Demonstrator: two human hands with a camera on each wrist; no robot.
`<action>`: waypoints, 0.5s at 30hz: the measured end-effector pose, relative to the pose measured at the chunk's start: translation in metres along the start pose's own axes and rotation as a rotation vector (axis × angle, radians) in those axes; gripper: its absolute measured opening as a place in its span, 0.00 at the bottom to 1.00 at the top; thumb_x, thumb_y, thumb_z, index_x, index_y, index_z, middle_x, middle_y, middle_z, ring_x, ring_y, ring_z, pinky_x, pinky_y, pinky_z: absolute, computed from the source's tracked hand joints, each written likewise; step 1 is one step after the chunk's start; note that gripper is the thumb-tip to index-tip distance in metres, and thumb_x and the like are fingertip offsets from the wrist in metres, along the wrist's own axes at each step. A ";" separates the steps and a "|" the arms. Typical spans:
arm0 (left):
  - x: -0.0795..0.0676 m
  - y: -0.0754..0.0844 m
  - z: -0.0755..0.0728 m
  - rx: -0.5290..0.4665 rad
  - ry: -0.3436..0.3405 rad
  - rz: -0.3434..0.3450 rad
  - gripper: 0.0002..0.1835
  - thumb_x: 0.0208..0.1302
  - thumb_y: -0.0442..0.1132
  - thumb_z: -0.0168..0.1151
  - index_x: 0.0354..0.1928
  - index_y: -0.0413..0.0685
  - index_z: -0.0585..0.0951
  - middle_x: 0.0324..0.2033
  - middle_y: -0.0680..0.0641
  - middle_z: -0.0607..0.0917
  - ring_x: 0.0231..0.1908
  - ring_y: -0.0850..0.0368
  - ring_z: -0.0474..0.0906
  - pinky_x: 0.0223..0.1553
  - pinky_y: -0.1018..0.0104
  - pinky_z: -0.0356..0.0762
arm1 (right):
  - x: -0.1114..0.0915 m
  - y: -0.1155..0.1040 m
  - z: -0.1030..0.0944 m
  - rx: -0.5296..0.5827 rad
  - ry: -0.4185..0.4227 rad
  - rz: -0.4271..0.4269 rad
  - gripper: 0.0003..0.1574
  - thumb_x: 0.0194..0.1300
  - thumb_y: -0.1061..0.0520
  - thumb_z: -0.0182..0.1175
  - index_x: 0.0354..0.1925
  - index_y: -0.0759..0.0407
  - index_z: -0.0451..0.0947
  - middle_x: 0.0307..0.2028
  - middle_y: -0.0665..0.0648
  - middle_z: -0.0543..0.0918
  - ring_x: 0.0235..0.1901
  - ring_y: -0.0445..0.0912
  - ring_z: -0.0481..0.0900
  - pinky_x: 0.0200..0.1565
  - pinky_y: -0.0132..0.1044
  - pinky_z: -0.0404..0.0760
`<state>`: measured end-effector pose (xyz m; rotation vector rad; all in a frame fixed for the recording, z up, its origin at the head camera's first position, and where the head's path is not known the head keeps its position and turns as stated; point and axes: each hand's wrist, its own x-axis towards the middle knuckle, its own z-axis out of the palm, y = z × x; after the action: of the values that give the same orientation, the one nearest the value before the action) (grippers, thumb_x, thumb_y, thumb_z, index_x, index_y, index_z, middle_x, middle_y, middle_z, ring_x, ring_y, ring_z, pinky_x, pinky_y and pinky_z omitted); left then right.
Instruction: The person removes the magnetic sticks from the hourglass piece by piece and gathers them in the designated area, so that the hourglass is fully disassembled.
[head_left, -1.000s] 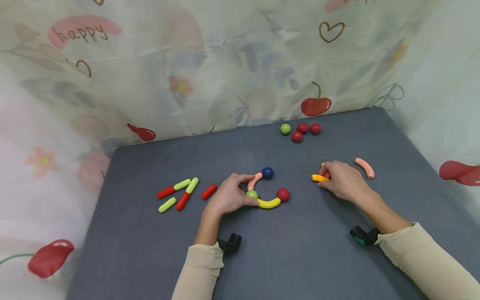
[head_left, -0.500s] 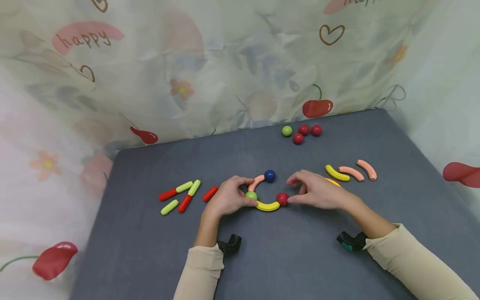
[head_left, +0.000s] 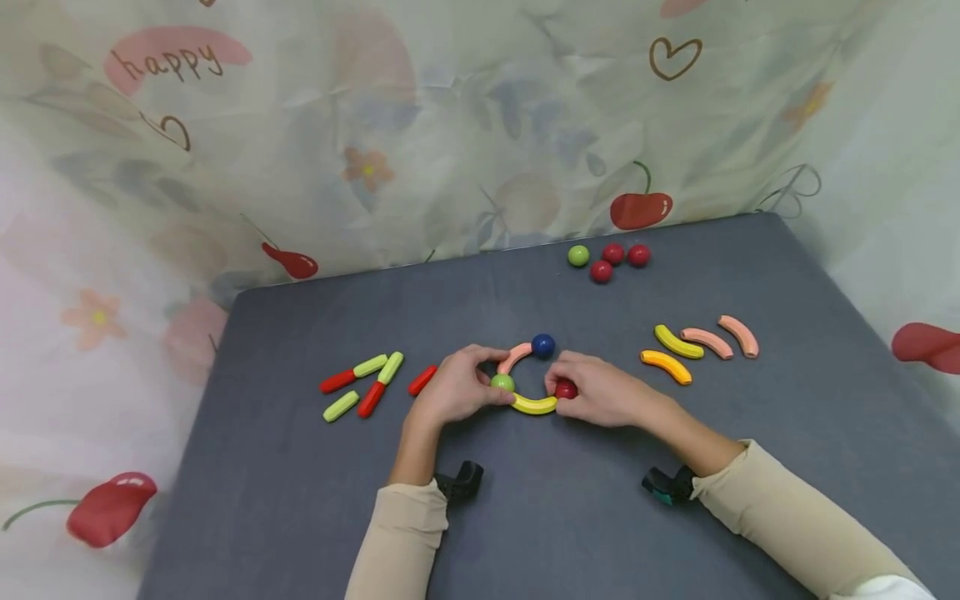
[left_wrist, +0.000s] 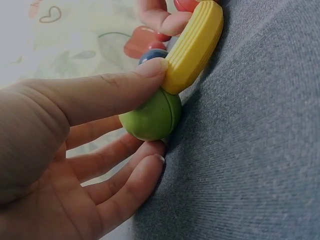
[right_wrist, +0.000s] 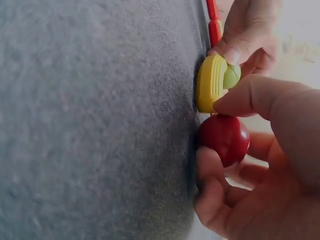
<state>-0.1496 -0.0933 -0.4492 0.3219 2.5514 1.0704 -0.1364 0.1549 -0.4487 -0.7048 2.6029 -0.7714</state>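
Observation:
A chain of toy balls and curved rods lies on the grey table: blue ball (head_left: pixel 543 346), pink curved rod (head_left: pixel 515 358), green ball (head_left: pixel 502 383), yellow curved rod (head_left: pixel 535 406) and red ball (head_left: pixel 566 389). My left hand (head_left: pixel 456 388) holds the green ball from the left; in the left wrist view its thumb lies where the green ball (left_wrist: pixel 152 117) meets the yellow rod (left_wrist: pixel 195 50). At the other end my right hand (head_left: pixel 606 392) has its fingers curled round the red ball (right_wrist: pixel 224 139), and its thumb presses the yellow rod's end in the right wrist view.
On the right lie a loose yellow rod (head_left: pixel 678 342), an orange rod (head_left: pixel 666 367) and two pink rods (head_left: pixel 738 336). Red balls (head_left: pixel 613 254) and another green ball (head_left: pixel 578 256) sit near the back edge. Several short red and light-green rods (head_left: pixel 372 399) lie at left.
My right hand let go of the orange rod, leaving it among the loose curved rods, then moved left to the chain and took hold of the red ball. My left hand stayed at the green ball.

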 end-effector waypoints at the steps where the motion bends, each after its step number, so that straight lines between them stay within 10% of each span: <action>1: 0.000 0.000 0.000 0.001 0.002 0.000 0.34 0.53 0.47 0.81 0.64 0.59 0.81 0.52 0.51 0.83 0.35 0.56 0.77 0.35 0.65 0.77 | 0.000 0.000 -0.001 -0.010 0.002 0.014 0.06 0.62 0.56 0.65 0.39 0.48 0.79 0.38 0.50 0.76 0.35 0.43 0.73 0.35 0.32 0.74; 9: 0.001 0.002 0.001 0.007 -0.005 -0.001 0.35 0.52 0.48 0.81 0.65 0.59 0.81 0.52 0.51 0.82 0.36 0.57 0.78 0.37 0.65 0.78 | 0.007 0.003 -0.046 -0.028 0.135 0.099 0.21 0.63 0.57 0.64 0.54 0.60 0.76 0.45 0.58 0.83 0.39 0.48 0.78 0.40 0.38 0.81; 15: 0.001 -0.001 0.000 0.009 0.002 0.001 0.34 0.52 0.48 0.82 0.64 0.59 0.82 0.51 0.51 0.82 0.36 0.56 0.77 0.36 0.65 0.77 | 0.061 0.023 -0.078 -0.127 0.297 0.075 0.20 0.67 0.54 0.67 0.54 0.62 0.80 0.47 0.63 0.78 0.45 0.53 0.74 0.47 0.46 0.79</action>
<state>-0.1501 -0.0932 -0.4501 0.3244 2.5586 1.0600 -0.2292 0.1707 -0.4105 -0.5584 2.9497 -0.7420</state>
